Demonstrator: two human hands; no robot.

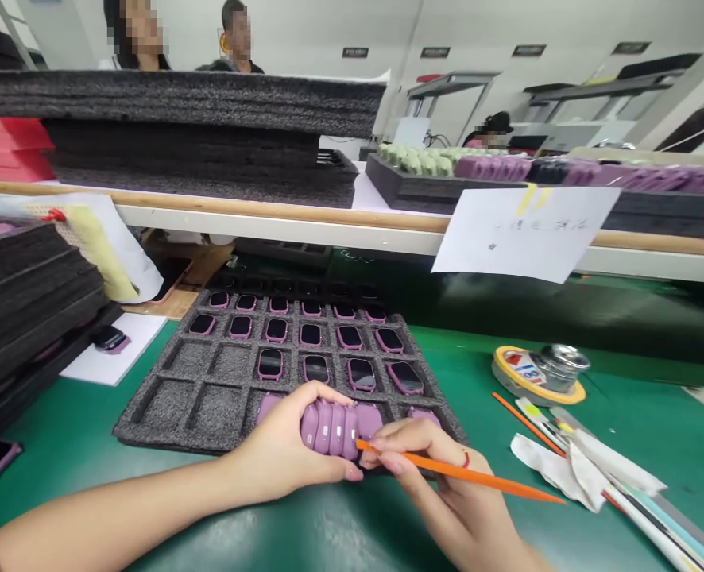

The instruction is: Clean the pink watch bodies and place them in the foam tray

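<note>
My left hand [280,457] is closed around a row of several purple watch bodies [337,427], stacked side by side on edge at the near rim of a dark foam tray [203,381]. My right hand [432,473] pinches a thin orange stick [477,477] like a pen, its tip touching the side of the stack. The tray's far pockets hold several purple watch bodies [316,367] lying screen up; the near left pockets are bare.
Stacked black foam trays [24,310] stand at the left, with more on the shelf [179,119] above. A tape roll with a metal cup [551,369], wipes and sticks [590,469] lie at the right. A paper label [524,230] hangs from the shelf. People sit beyond.
</note>
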